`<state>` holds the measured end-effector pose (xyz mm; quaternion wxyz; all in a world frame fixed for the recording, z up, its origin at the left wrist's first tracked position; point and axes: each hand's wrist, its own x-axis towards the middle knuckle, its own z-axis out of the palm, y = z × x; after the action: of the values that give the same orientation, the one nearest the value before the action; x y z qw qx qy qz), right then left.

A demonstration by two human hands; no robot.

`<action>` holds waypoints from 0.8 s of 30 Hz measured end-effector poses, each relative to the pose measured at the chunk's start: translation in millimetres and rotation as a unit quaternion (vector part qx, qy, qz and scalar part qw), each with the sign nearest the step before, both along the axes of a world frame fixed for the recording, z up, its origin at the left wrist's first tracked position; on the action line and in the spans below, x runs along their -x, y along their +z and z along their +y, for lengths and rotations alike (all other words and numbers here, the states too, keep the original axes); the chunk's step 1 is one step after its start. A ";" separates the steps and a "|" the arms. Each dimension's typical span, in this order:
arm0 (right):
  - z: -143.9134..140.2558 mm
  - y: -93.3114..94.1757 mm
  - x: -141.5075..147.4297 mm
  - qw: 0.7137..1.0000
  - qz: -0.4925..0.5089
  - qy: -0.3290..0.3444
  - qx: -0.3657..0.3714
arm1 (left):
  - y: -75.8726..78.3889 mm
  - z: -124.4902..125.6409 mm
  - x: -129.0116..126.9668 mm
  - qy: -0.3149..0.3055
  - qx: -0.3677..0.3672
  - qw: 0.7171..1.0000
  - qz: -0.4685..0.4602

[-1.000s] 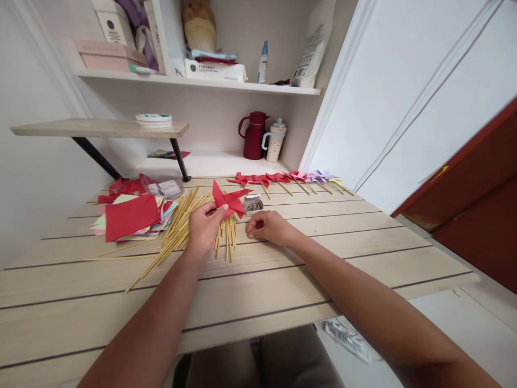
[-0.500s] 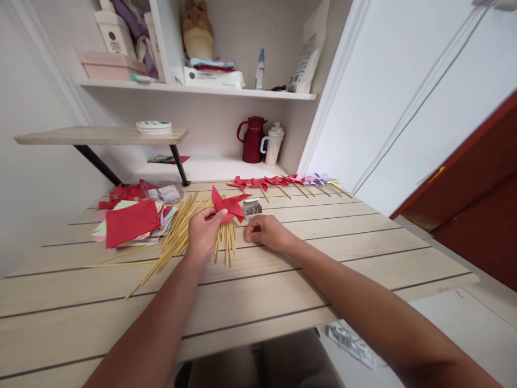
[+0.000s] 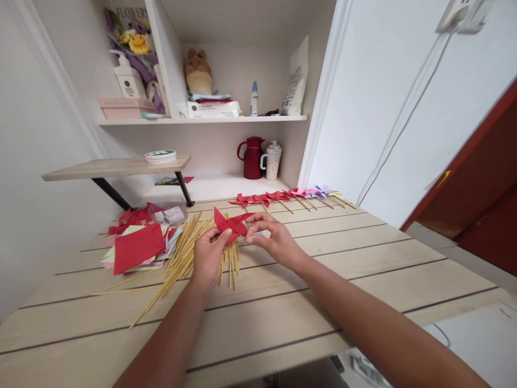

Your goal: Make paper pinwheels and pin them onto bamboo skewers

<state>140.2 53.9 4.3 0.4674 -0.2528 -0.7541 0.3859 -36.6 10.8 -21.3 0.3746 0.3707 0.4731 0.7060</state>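
While your left hand (image 3: 208, 253) pinches the red paper pinwheel (image 3: 229, 225) by its lower point, your right hand (image 3: 271, 238) closes its fingertips on the pinwheel's right side, just above the loose wooden sticks (image 3: 186, 250) near the middle of the desk (image 3: 363, 258). A stack of coloured paper (image 3: 137, 247) lies toward the desk's left edge, and a row of finished pinwheels (image 3: 288, 195) lines its far edge. On the shelf, the only readable word is "FLOWERS" on a bouquet wrap (image 3: 125, 24).
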 end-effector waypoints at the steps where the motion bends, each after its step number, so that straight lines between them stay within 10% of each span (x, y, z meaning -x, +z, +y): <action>1: -0.4 -0.1 0.6 1.000 0.001 -0.004 -0.001 | 0.4 -0.5 -1.2 -0.005 -0.003 1.000 -0.002; 24: -4.5 4.0 -1.8 0.996 -0.026 -0.039 -0.071 | 7.3 -7.2 -19.5 -0.010 -0.054 0.995 0.079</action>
<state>142.1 49.4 8.3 0.4790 -0.2579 -0.7810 0.3067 -17.0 3.6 -14.0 0.3228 0.4500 0.4588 0.6949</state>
